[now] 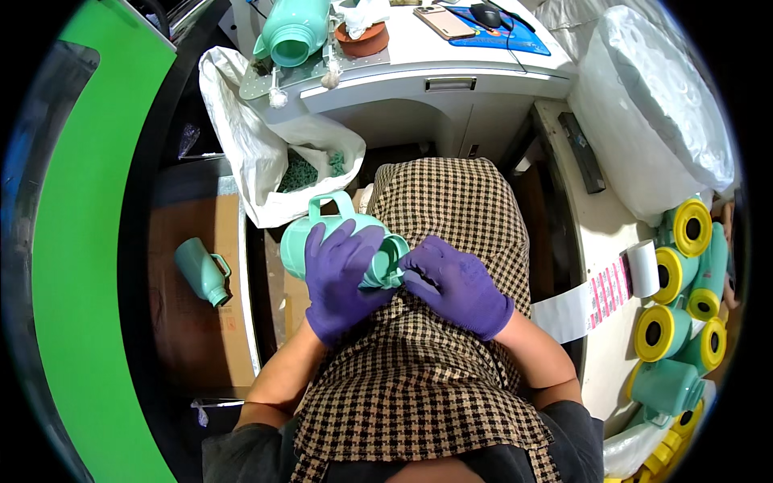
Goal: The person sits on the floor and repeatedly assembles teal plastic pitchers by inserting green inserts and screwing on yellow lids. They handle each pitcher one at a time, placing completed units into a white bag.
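Note:
Over my lap lies a mint-green plastic jug shell (295,248) with a loop handle on its upper side, tilted so that its open mouth faces right. My left hand (342,270), in a purple glove, is wrapped over its body near the neck. At the mouth's rim my right hand (455,286), gloved the same way, is closed with fingertips pinched together. Whatever those fingers hold is hidden. A small strip of green plastic (393,278) shows at the rim beside them. My lap is covered by a checked apron (443,193).
Left, another green jug (201,270) lies on cardboard (185,346). A white sack (241,153) holds green scraps. Ahead, a white desk (362,88) bears a larger jug (294,32) and a phone (444,22). Right are a label roll (642,270), a plastic bag (644,121) and several yellow-ringed jugs (654,332).

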